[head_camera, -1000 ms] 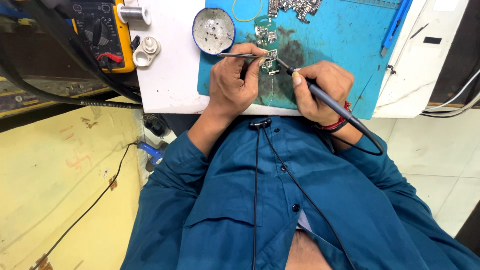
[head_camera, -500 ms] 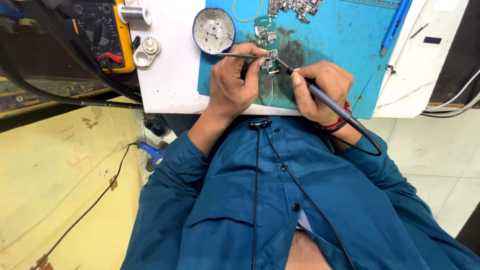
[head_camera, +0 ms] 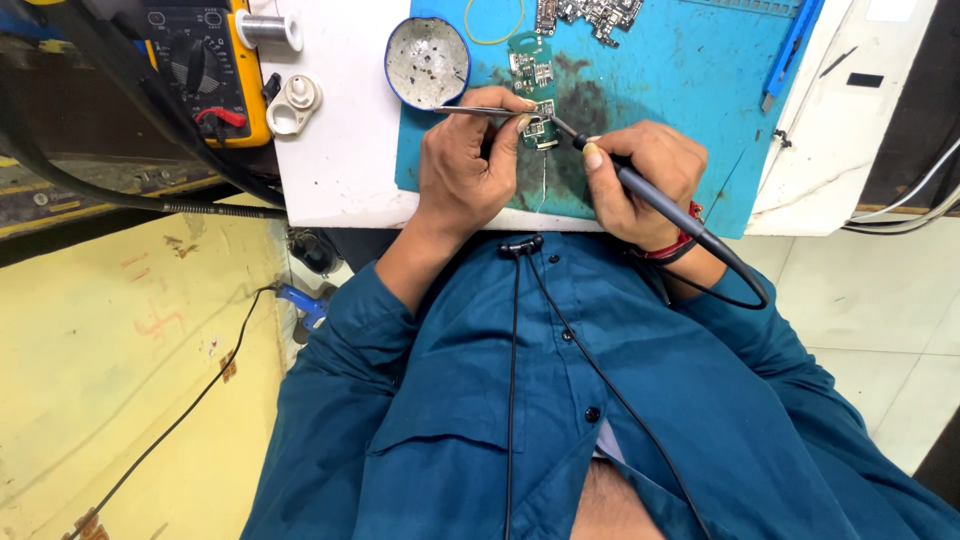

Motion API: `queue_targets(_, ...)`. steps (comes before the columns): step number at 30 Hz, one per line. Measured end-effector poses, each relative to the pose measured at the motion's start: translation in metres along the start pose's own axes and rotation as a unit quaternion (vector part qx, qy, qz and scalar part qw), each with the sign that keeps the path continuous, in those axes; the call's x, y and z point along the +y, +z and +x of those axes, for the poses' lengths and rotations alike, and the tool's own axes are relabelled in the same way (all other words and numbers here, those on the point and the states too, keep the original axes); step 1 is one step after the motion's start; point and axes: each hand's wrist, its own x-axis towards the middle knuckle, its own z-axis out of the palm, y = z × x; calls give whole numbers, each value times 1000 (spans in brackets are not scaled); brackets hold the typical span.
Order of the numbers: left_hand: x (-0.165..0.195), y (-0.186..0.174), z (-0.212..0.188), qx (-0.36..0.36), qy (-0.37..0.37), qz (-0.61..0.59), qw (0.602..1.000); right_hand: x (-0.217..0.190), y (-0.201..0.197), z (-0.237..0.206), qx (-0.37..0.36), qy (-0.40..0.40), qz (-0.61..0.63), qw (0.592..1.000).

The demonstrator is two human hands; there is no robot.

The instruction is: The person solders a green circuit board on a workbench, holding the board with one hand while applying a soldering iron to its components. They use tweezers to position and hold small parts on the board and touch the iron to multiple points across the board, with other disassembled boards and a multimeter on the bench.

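left hand: tweezers pinched | right hand: soldering iron gripped, tip set on green circuit board | blue mat beneath, on tabletop

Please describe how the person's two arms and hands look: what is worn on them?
Both hands, the left hand and the right hand, are bare, without gloves. Both arms wear long teal-blue shirt sleeves, pushed up so the forearms show. The right wrist carries a red thread band with a dark band beside it. No rings can be made out.
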Motion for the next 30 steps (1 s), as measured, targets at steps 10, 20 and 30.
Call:
queue_targets(10,1,0,-1,-4,-8,5,1000,0,0,0,-1,-1,3,1000)
queue_targets(20,-1,0,-2,-5,-2,2,1000,0,0,-1,2,-5,3,1000)
queue_targets(30,-1,1,0,-5,-1,1,1000,0,0,-1,4,6,-1,1000)
